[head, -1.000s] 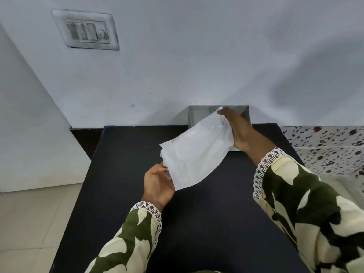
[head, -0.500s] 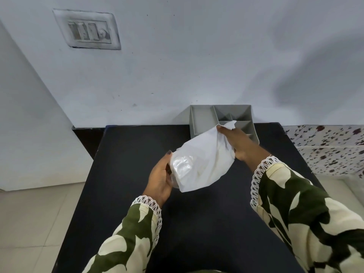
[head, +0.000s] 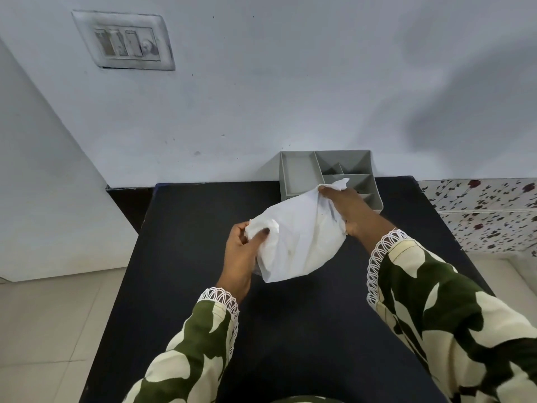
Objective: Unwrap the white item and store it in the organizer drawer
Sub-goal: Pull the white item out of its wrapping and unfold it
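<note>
Soft, even daylight, moderately bright; source not visible. Broad, diffuse shadow smears across the wall (head: 290, 97) at upper right, edges feathered. The grey organizer (head: 299, 175) throws a faint shadow leftward onto the wall at the table's far edge. Black table (head: 189, 228) matte, swallows detail, no glare. White wrapper (head: 296, 237) bright but folds readable, not blown out. Wide-angle bend: switch plate (head: 123, 40) skews at upper left. Sleeves (head: 465, 330) slightly soft near the bottom edge. Centre sharp.
</note>
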